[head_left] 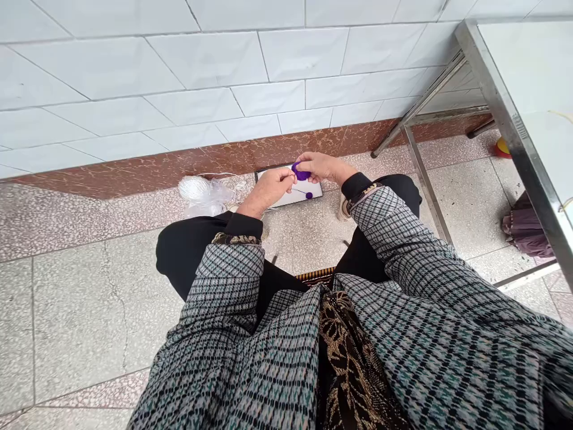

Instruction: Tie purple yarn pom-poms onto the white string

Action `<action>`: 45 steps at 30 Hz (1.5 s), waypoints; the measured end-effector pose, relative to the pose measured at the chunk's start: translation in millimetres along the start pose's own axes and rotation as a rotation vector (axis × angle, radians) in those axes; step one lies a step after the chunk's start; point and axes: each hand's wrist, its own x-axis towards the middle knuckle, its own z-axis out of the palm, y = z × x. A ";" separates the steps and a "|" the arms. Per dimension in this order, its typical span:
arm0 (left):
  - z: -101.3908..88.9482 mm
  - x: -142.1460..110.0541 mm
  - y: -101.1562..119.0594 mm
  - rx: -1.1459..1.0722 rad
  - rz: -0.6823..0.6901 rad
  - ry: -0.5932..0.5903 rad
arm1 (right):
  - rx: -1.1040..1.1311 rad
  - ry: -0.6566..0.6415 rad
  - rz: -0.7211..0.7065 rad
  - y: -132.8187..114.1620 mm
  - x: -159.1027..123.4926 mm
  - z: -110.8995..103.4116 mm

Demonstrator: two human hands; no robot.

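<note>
My right hand (323, 166) is closed around a purple ball (300, 172), which looks like wound yarn. Close beside it on the left, my left hand (274, 186) has its thumb and fingertips pinched together. What sits in that pinch is too small to make out. Under both hands lies a white board with a dark frame (290, 200), flat on the floor. A smaller purple ball (308, 196) rests on the board, and a thin dark line runs from it toward my left hand.
White yarn in a clear plastic bag (197, 191) lies left of the board, with loose white strands. A tiled wall (215, 60) rises ahead. On the right stands a metal-framed table (505, 89), with a dark purple cloth item (528, 227) on the floor beneath it.
</note>
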 end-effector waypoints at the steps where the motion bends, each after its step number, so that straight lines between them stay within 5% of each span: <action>1: 0.2 -0.8 1.4 -0.010 0.014 -0.020 | 0.128 0.006 -0.013 -2.0 -1.5 0.9; 5: 0.7 -3.5 4.8 -0.018 0.048 -0.032 | 0.504 -0.090 -0.026 -9.0 -8.1 3.1; 9: 1.5 -4.6 5.0 -0.037 0.057 0.018 | 0.615 -0.162 -0.057 -11.9 -12.7 5.1; 13: -5.6 -0.8 4.9 -0.025 0.110 0.001 | 0.628 -0.219 -0.150 -15.1 -10.8 -0.5; 19: -30.1 24.0 1.1 -0.002 0.183 -0.179 | 0.556 -0.410 -0.366 -34.7 1.9 -24.8; 23: -46.8 48.0 -8.6 0.024 0.093 -0.119 | 0.300 -0.470 -0.336 -50.7 1.1 -33.4; 27: -59.4 63.1 -14.5 -0.070 0.064 -0.088 | -0.045 -0.345 -0.238 -55.0 3.8 -33.5; 31: -59.0 61.3 -5.7 -0.136 0.039 -0.051 | -0.111 -0.206 -0.156 -48.9 18.0 -29.9; 36: -48.1 47.8 12.8 -0.042 0.050 0.002 | 0.123 0.013 -0.083 -41.8 20.5 -20.4; 40: -38.6 41.4 18.7 -0.009 0.054 -0.038 | 0.502 0.033 -0.037 -44.6 13.5 -18.6; 45: -23.2 43.3 17.9 -0.081 0.020 -0.160 | 0.597 0.069 -0.100 -47.6 15.4 -20.0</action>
